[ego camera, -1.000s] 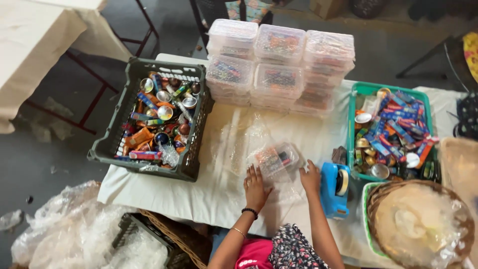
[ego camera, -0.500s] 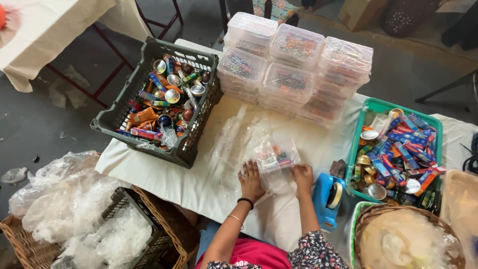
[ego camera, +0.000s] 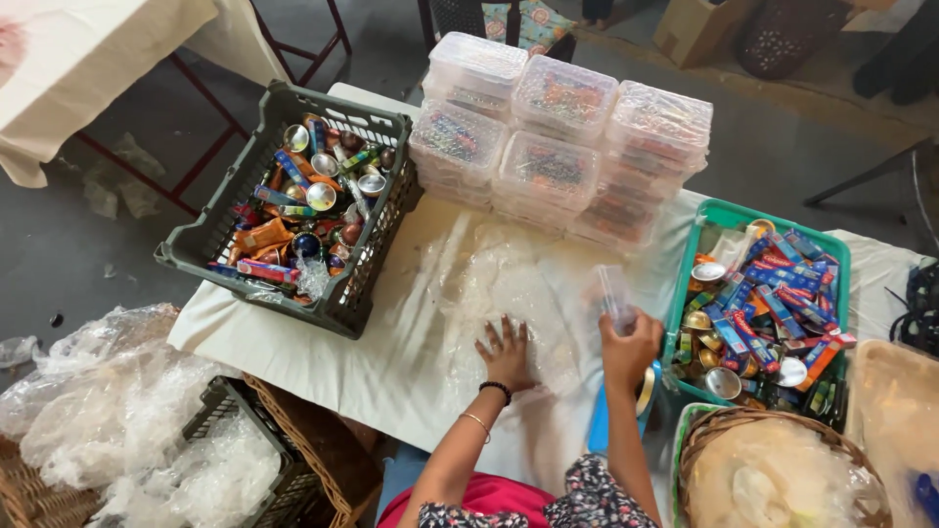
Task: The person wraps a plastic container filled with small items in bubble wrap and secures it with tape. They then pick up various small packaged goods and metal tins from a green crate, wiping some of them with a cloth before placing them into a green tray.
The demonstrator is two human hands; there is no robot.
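Counted: two crates of assorted small packets, one dark grey crate (ego camera: 201, 240) and one green crate (ego camera: 685, 293). Six stacks of clear lidded boxes (ego camera: 562, 147). Two hands in view.

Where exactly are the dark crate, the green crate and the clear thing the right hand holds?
Dark crate (ego camera: 210, 235), head view: on its left wall.
Green crate (ego camera: 685, 284), head view: on its left rim.
Clear plastic piece (ego camera: 615, 293), head view: on the part above the right hand (ego camera: 629, 347).
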